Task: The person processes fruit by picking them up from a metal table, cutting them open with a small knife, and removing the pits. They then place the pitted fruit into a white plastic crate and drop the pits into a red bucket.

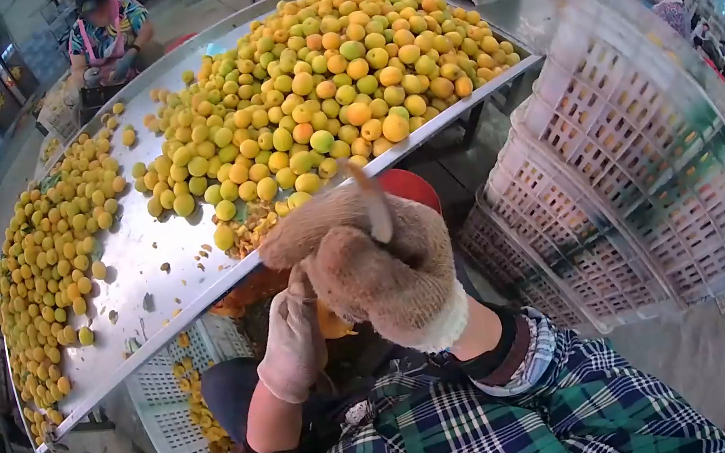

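My right hand (379, 267), in a brown-stained knit glove, is closed around a small knife (373, 205); its pale blade sticks up between the fingers, slightly blurred. Right beside it, my left hand (291, 346) wears a whitish glove and has its fingers pinched together. A bit of orange apricot flesh (333, 322) shows between the two hands, below the right one. Whatever the left fingertips grip is hidden. Just beyond my hands, cut apricot scraps (251, 227) lie at the table's edge in front of a large heap of whole apricots (327, 77).
A metal table (153, 273) with a raised rim carries another apricot group (60, 246) on its left. Stacked plastic crates (602, 155) stand close on my right. Below the table are a crate (160, 398) holding apricot pieces and a red bucket (411, 187). Another person (108, 38) sits across the table.
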{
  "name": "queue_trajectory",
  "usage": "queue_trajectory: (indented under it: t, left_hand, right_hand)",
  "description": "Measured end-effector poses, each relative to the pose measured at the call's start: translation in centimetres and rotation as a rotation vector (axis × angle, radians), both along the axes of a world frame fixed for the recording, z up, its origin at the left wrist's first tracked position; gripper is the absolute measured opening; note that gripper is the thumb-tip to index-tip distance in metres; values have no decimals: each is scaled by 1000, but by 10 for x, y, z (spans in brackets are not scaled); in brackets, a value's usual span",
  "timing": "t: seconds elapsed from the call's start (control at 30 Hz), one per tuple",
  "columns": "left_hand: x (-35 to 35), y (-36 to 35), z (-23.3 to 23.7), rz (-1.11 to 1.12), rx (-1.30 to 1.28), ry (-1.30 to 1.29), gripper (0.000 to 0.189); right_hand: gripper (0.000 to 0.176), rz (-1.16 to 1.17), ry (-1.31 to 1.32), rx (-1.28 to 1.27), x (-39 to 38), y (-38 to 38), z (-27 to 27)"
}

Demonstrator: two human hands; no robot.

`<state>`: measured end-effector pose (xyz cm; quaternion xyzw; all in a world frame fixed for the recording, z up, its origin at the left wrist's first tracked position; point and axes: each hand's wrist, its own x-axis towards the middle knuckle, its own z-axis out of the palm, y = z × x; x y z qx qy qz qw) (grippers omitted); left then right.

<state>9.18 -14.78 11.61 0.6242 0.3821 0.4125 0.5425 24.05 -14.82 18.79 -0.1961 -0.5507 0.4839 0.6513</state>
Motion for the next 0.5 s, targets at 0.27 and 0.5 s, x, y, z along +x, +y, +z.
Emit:
queue_trajectory:
  t: [0.27, 0.5]
  left_hand:
    - [-10, 9, -46, 49, 510, 357, 42]
    - [-4, 7, -25, -27, -113, -74, 49]
  right_hand:
    - [30, 158, -178, 277, 4, 21, -16]
    - [27, 263, 488, -407, 15, 31, -12]
